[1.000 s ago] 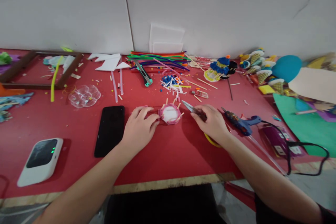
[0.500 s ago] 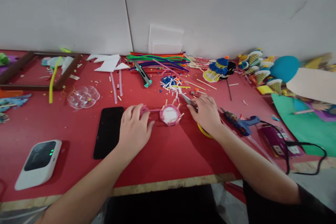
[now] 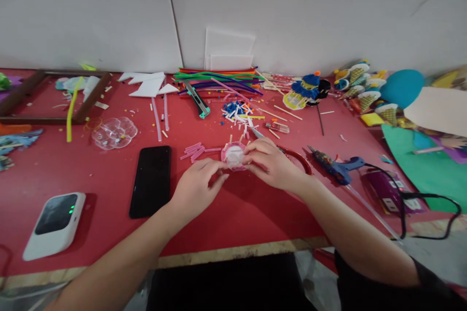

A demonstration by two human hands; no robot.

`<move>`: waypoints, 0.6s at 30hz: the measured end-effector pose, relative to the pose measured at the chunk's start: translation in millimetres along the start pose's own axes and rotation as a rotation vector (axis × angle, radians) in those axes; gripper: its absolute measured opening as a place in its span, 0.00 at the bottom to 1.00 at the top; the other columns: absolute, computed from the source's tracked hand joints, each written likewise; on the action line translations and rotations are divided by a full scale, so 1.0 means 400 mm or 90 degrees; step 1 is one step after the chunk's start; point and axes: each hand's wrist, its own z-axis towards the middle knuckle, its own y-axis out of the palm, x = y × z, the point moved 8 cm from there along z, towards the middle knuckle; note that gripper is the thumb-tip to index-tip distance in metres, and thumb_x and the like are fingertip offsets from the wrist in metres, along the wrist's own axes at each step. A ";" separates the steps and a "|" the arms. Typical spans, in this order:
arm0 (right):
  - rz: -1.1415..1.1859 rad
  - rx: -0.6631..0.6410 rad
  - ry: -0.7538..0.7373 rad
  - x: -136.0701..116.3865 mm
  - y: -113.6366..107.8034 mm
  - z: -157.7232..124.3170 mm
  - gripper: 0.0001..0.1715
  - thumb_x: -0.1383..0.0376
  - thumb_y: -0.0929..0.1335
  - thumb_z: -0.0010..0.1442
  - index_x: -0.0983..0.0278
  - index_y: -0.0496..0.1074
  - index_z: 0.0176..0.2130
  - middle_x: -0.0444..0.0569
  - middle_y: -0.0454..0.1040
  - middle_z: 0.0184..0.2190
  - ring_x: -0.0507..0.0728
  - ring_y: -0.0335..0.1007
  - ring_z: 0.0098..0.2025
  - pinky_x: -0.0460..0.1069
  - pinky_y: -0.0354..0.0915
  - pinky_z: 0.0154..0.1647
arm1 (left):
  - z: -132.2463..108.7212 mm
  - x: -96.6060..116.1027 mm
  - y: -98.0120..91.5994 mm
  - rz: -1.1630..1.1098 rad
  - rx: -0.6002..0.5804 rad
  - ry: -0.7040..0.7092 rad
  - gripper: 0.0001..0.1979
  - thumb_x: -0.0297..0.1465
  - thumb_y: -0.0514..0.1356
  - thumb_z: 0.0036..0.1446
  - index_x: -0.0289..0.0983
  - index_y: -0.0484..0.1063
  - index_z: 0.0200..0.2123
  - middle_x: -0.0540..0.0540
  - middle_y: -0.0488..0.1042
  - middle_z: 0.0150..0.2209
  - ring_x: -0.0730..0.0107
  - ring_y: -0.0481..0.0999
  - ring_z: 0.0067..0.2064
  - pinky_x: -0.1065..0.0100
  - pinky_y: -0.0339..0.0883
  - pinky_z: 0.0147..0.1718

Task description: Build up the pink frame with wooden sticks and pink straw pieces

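- The piece (image 3: 234,154), a pink hexagon with a white middle and short sticks round its rim, sits on the table (image 3: 233,218) between the fingertips of both hands.
- Right hand (image 3: 272,165): fingers are curled over the rim on their side and closed on it. I see no tool in this hand.
- Left hand (image 3: 197,187): thumb and forefinger are pinched together at the near rim. I cannot tell whether they grip the rim itself or one of its sticks.
- Change noted: half a second ago the right hand held the scissors (image 3: 296,154). They now lie flat just behind the right knuckles, with the blades pointing out past the fingertips and the red handle beside the wrist.
- Change noted: the left hand lay flat over the pink straws (image 3: 193,150). These are now uncovered, just beyond the left fingertips and apart from them.
- Judgement: cutting is set aside for the moment. Both hands have closed in on the piece, so the work is now fine handling at its rim.
- Further out, a heap of cut bits (image 3: 237,109) lies well beyond the right fingertips.
- The phone (image 3: 151,180) lies just outside the left hand, not touched.
- The glue gun (image 3: 337,167) lies outside the right wrist, also not touched.
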 end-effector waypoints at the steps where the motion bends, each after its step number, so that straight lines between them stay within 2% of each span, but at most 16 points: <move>1: 0.030 -0.013 0.004 -0.003 0.007 0.002 0.06 0.69 0.65 0.64 0.60 0.73 0.39 0.50 0.74 0.42 0.59 0.67 0.47 0.59 0.65 0.51 | -0.003 -0.003 0.010 0.012 -0.028 -0.020 0.11 0.29 0.61 0.60 0.38 0.73 0.47 0.47 0.79 0.37 0.64 0.78 0.38 0.64 0.72 0.37; 4: 0.086 -0.037 0.013 -0.028 0.026 0.007 0.06 0.69 0.65 0.65 0.61 0.73 0.39 0.50 0.74 0.40 0.58 0.68 0.45 0.57 0.66 0.48 | -0.012 -0.005 0.028 0.053 -0.085 -0.061 0.16 0.27 0.62 0.58 0.39 0.72 0.50 0.47 0.80 0.39 0.61 0.79 0.40 0.63 0.71 0.38; 7: 0.101 -0.032 -0.006 -0.060 0.041 0.005 0.07 0.68 0.64 0.66 0.61 0.73 0.39 0.50 0.75 0.40 0.58 0.68 0.44 0.56 0.67 0.47 | -0.016 -0.003 0.030 0.071 -0.101 -0.075 0.10 0.26 0.61 0.59 0.39 0.76 0.44 0.47 0.80 0.40 0.61 0.79 0.40 0.64 0.70 0.36; 9: 0.094 0.005 -0.019 -0.070 0.044 -0.001 0.06 0.67 0.65 0.66 0.61 0.73 0.41 0.51 0.75 0.40 0.58 0.68 0.44 0.56 0.67 0.47 | -0.016 -0.006 0.028 0.078 -0.106 -0.084 0.06 0.27 0.61 0.59 0.39 0.77 0.39 0.47 0.80 0.37 0.63 0.79 0.37 0.66 0.69 0.33; 13: 0.072 0.094 -0.011 -0.060 0.040 -0.021 0.06 0.65 0.67 0.65 0.61 0.72 0.44 0.51 0.75 0.40 0.58 0.69 0.43 0.56 0.68 0.45 | -0.016 -0.008 0.021 0.071 -0.095 -0.086 0.06 0.26 0.62 0.59 0.39 0.78 0.38 0.48 0.80 0.36 0.64 0.79 0.36 0.67 0.69 0.33; 18: 0.092 0.112 -0.007 -0.050 0.043 -0.030 0.05 0.66 0.66 0.66 0.60 0.74 0.39 0.49 0.76 0.37 0.56 0.70 0.41 0.54 0.67 0.43 | -0.015 -0.009 0.015 0.047 -0.066 -0.072 0.06 0.26 0.63 0.58 0.40 0.79 0.36 0.49 0.81 0.35 0.65 0.80 0.36 0.67 0.70 0.34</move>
